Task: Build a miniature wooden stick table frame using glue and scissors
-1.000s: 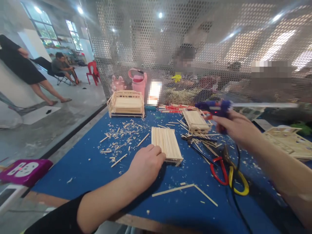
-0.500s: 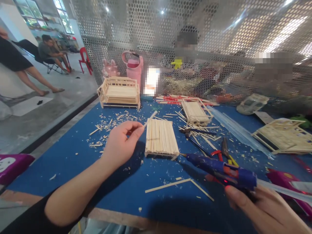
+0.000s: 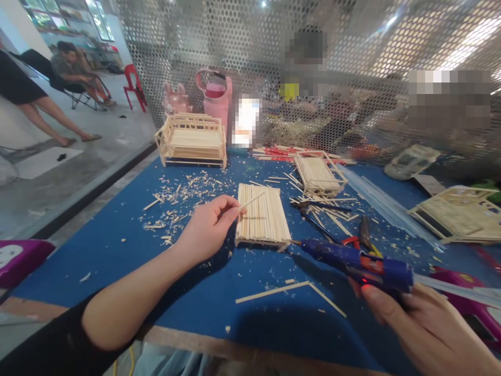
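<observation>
Two bare hands are at work over a blue desk (image 3: 136, 287). The left hand (image 3: 207, 224) pinches a thin stick (image 3: 253, 200) between thumb and fingers, holding it slantwise over a small slatted platform (image 3: 266, 214), which stands near the middle of the desk on short supports. The right hand (image 3: 426, 324) is closed around a blue glue gun (image 3: 352, 261) with a red light showing. Its nozzle points left at the platform's near right corner; whether it touches cannot be told.

Nearer the person, two loose sticks (image 3: 274, 292) meet in a shallow angle. Wood scraps (image 3: 188, 185) are scattered left of the platform. To its right lie pliers with red handles (image 3: 351, 241) and a tool with yellow handles (image 3: 365, 233), both partly hidden by the glue gun. Farther back stand a little stick bench (image 3: 191, 140) on the left and a railed stick frame (image 3: 319, 175) on the right, with clear glue sticks (image 3: 391, 206) beyond the tools. A pink bottle (image 3: 217, 107) stands behind the bench, before a perforated screen (image 3: 242, 42).
</observation>
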`<state>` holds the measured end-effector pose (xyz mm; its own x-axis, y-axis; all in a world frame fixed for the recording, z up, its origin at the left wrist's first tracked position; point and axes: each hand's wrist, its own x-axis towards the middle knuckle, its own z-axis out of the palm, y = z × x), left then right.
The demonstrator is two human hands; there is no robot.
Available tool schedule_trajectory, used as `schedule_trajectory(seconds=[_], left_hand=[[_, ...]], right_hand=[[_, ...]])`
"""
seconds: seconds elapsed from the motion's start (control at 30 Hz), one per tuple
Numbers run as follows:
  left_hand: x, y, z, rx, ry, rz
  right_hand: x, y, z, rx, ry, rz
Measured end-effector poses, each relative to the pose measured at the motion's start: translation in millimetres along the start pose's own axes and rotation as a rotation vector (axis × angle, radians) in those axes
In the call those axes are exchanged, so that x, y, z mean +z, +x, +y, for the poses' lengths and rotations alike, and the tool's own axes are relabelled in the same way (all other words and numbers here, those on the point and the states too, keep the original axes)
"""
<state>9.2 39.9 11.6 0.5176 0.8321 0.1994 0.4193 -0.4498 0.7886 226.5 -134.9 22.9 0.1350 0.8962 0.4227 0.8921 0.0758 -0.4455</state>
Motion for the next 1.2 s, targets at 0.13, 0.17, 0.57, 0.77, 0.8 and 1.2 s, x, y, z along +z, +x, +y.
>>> schedule_trajectory(seconds=[0.13,0.17,0.57,0.77,0.8,1.2], left_hand=[[0.3,0.7,-1.1,-0.009,-0.005,0.004],[0.4,0.9,-1.5,-0.009,-0.008,0.002],[0.7,3.0,-3.1,-0.068,-0.161,-0.011],[-0.9,7.3,-9.3,-0.111,-0.354,-0.023],[-1.6,7.6,-10.0,-0.114,-0.358,-0.007],[-2.8,6.0,-9.1,-0.085,-0.358,-0.022]], right_hand=[[3.1,-1.1,2.0,-0.032,-0.023,0.022],[3.0,-1.2,2.0,-0.036,-0.03,0.021],[3.8,6.8,-17.3,-0.057,-0.036,0.046],[23.5,20.5,-27.2,-0.065,0.031,-0.05],[25.4,22.8,-29.4,-0.067,0.043,-0.065],[32.0,28.2,-29.3,-0.098,0.066,-0.158]])
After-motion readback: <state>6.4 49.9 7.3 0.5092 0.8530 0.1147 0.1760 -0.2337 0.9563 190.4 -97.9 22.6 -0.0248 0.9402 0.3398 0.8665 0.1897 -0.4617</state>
